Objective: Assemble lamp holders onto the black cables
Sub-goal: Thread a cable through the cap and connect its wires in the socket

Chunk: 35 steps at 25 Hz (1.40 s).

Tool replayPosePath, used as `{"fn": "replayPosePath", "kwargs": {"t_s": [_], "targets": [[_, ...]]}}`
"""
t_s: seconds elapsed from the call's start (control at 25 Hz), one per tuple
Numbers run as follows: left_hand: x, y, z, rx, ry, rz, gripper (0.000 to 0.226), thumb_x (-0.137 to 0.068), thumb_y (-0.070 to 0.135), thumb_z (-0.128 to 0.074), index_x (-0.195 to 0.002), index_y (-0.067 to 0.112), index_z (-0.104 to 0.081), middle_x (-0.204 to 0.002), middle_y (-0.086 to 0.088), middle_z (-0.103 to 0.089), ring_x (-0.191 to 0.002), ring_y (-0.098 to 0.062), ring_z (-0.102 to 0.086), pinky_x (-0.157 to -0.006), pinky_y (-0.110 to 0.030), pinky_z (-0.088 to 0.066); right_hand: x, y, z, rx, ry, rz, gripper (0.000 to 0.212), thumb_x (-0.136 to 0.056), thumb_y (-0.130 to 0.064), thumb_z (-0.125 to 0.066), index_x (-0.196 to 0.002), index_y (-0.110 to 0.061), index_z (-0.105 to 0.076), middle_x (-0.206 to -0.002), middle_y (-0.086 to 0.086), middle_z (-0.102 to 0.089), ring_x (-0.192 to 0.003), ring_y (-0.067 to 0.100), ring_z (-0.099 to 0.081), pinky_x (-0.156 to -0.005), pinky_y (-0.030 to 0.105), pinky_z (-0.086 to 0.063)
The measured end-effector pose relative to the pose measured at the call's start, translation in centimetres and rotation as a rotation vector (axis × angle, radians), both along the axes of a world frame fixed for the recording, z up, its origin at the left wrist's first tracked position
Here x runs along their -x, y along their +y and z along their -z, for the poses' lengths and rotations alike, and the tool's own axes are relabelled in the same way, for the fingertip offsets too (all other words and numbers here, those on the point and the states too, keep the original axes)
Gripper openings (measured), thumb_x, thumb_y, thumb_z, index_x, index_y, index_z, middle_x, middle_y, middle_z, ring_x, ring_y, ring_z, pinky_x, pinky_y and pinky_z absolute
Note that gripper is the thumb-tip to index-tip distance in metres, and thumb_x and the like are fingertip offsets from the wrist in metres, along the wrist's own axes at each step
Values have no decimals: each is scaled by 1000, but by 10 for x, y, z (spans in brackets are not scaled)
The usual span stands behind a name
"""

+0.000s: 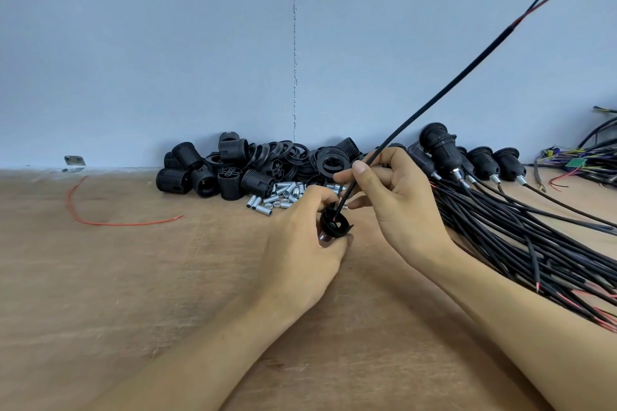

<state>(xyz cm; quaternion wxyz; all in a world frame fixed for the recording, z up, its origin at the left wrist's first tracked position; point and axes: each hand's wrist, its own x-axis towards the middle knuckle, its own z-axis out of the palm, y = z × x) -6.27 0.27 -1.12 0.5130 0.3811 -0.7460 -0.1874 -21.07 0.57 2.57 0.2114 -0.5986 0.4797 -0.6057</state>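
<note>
My left hand [300,243] grips a black lamp holder cap [335,224] just above the wooden table. A black cable [467,72] runs down into that cap and slants up to the top right, where its black and red wires split apart. My right hand [397,200] pinches this cable between thumb and forefinger a little above the cap. The cable's lower end is hidden inside the cap.
A pile of black holder shells and rings [247,167] and small metal tubes [283,195] lies against the blue wall. Assembled holders with cables [467,163] fan out at the right. A loose red wire [100,220] lies left. A coloured wire tangle [581,160] sits far right.
</note>
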Motion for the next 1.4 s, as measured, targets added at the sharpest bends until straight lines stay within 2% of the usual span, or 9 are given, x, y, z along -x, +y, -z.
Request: {"fn": "replayPosePath", "kwargs": {"t_s": [0.12,0.32,0.68,0.8,0.96,1.16,1.32,1.4], "targets": [[0,-1,1,-1,4,-9,53,-70,18,-89,-99,42,-51,-106,28,-59,-77,1,-61,-67,-8,-42,-1,0,1,-4,-4,1,16,-100,-31,-61,-99,-16,-54,-89,-5,-78,-72,22,-74,-72,38,-62],[0,-4,3,-10,31,-41,55,-70,20,-90,-97,44,-49,-104,28,-60,-86,-1,-61,-68,-9,-43,0,0,0,2,-11,19,17,-99,-33,-62,-99,-18,-54,-87,-5,-78,-70,21,-73,-72,38,-61],[-2,-8,7,-6,51,-59,52,-70,22,-90,-95,43,-50,-96,22,-63,-84,-4,-61,-69,-11,-43,-3,2,0,33,-34,-15,15,-100,-28,-62,-96,-17,-54,-85,-3,-78,-73,20,-74,-68,27,-59],[-3,-10,9,-22,65,-63,49,-72,23,-89,-97,42,-52,-90,19,-65,-87,-4,-62,-73,-11,-44,-5,4,-1,42,-24,-7,16,-99,-28,-63,-94,-17,-53,-84,-4,-78,-72,17,-74,-68,24,-58],[-2,-10,9,-13,73,-73,50,-73,21,-89,-99,42,-53,-90,18,-66,-87,-5,-63,-70,-7,-43,-8,6,-2,70,0,45,18,-98,-25,-65,-94,-13,-52,-78,-5,-77,-68,10,-72,-65,18,-55],[-3,-11,8,-27,48,-87,48,-72,23,-89,-97,44,-54,-92,21,-65,-85,-3,-63,-67,-7,-42,-11,9,-4,45,-12,4,21,-97,-25,-66,-94,-9,-52,-76,0,-76,-68,17,-73,-68,30,-60],[-3,-7,4,-18,39,-66,46,-74,27,-88,-99,47,-55,-96,27,-65,-84,0,-63,-70,-8,-43,-12,9,-3,-4,-5,-10,25,-96,-26,-66,-94,-6,-52,-74,0,-76,-69,19,-72,-71,32,-59],[-3,-6,3,-26,72,-33,43,-75,28,-87,-99,47,-58,-96,32,-66,-81,4,-63,-69,-6,-43,-13,8,-3,-39,-15,-27,26,-95,-26,-68,-90,-5,-54,-75,4,-76,-73,30,-70,-72,40,-57]]}}
